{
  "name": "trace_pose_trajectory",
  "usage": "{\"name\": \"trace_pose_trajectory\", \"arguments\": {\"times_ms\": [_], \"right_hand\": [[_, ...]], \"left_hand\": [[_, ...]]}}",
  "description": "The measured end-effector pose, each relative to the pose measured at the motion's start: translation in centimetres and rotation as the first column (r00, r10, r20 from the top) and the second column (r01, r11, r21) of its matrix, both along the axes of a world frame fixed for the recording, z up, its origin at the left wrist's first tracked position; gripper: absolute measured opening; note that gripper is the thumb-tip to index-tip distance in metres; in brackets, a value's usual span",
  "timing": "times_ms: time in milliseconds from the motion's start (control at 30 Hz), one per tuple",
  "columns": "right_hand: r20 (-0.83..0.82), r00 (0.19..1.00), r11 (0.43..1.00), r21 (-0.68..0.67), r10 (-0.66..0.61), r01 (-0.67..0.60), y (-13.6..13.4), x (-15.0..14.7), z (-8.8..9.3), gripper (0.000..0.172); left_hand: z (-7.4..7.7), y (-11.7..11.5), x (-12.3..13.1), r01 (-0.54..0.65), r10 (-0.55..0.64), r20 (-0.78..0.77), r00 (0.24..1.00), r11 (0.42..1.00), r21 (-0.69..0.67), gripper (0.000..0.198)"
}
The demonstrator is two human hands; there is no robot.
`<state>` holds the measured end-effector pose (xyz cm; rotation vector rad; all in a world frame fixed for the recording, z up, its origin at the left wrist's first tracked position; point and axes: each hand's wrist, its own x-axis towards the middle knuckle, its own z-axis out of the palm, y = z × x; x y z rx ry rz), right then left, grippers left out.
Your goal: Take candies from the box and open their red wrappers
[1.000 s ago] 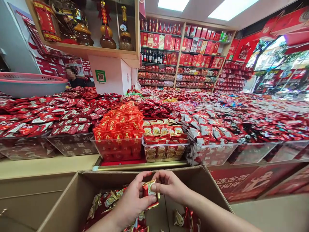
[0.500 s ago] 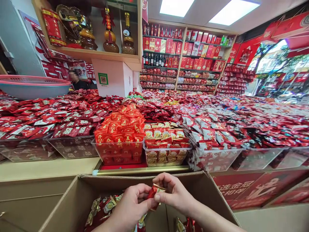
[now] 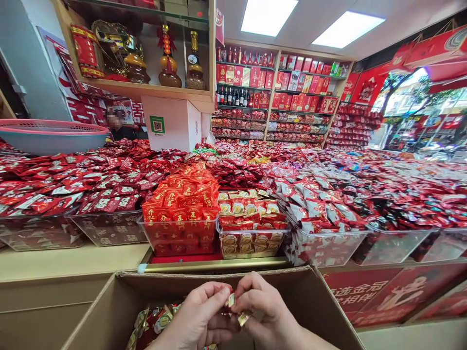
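My left hand (image 3: 195, 316) and my right hand (image 3: 268, 311) meet over an open cardboard box (image 3: 156, 286). Between them is a small red and gold snack packet (image 3: 243, 318), pinched by the fingers of both hands and largely covered by them. Inside the box, to the left, lie more red and gold packets (image 3: 162, 318), partly hidden behind my left forearm. Just beyond the box's far edge stands a clear bin (image 3: 255, 245) of similar packets with a round yellow picture.
Left of that bin is a clear bin of orange-red packets (image 3: 178, 238). White and red packets (image 3: 324, 214) fill another to the right. A pink and blue basin (image 3: 54, 141) rests at the far left, below a glass cabinet (image 3: 146, 90). Behind the counter a person (image 3: 122, 129) is partly visible.
The fingers of my right hand have curled in closer around the packet, which is now more covered. The shop scene sits slightly lower in view.
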<state>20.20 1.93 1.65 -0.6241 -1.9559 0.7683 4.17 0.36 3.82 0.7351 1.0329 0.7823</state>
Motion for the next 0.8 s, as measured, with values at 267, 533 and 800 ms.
{"name": "trace_pose_trajectory", "arguments": {"times_ms": [267,533,800], "right_hand": [[-0.163,0.985,0.953,-0.302,-0.054,0.002,-0.3,-0.1,0.0,0.017],[-0.323,0.939,0.73,-0.67,-0.118,-0.138,0.9,-1.0,-0.5,0.029],[-0.059,0.996,0.873,-0.486,-0.064,0.027,1.5,0.5,1.2,0.017]], "left_hand": [[0.0,0.6,-0.7,-0.083,0.097,-0.021,0.995,0.93,0.359,0.039],[-0.7,0.7,-0.5,-0.065,0.073,-0.006,0.997,0.918,0.39,0.045],[-0.3,0.9,-0.7,-0.076,0.116,-0.067,0.991,0.898,0.433,0.048]]}}
